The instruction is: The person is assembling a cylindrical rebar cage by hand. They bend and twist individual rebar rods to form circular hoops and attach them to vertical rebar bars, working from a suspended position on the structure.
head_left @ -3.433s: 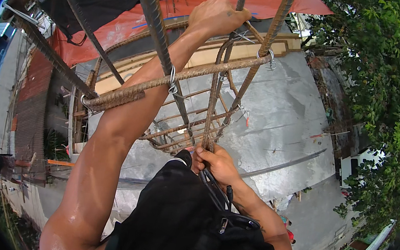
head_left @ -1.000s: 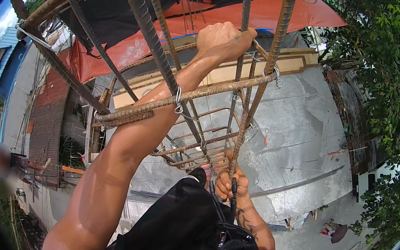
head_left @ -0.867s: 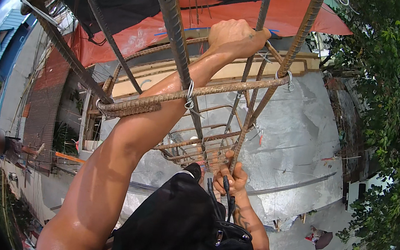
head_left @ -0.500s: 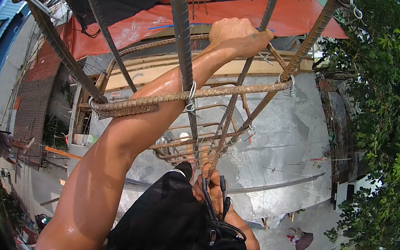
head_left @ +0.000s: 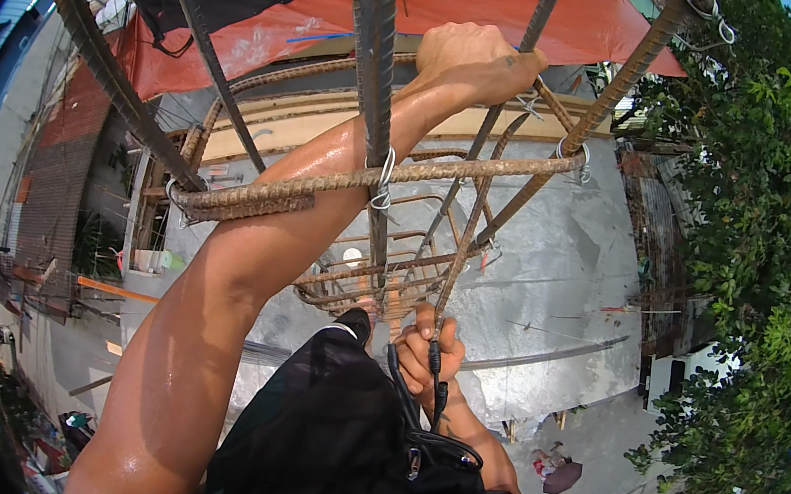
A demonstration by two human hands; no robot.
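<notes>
My left arm reaches through a cage of ribbed steel bars. At its far side my left hand [head_left: 480, 61] is closed round a rusty crossbar [head_left: 554, 106], beside a dark upright bar [head_left: 483, 139]. Low in the middle, my right hand [head_left: 426, 351] has its fingers curled round the lower end of a rusty rebar rod [head_left: 462, 246], which rises inside the cage. Black cables [head_left: 437, 387] hang in front of that hand. Across my left forearm runs a nearer rusty stirrup [head_left: 425, 173], tied with wire [head_left: 384, 181] to an upright.
Far below lies a grey concrete slab [head_left: 553, 268]. Lower stirrups [head_left: 359, 292] of the cage surround a dark shoe [head_left: 356, 322]. Orange and black sheeting [head_left: 584, 27] spreads beyond, above wooden boards [head_left: 262, 124]. A tree [head_left: 755, 244] stands right; a dark umbrella [head_left: 562, 477] shows on the ground.
My right hand has risen slightly and moved right, with the rod's visible end shifted alongside it. My left hand keeps its hold on the crossbar; the view has shifted a little.
</notes>
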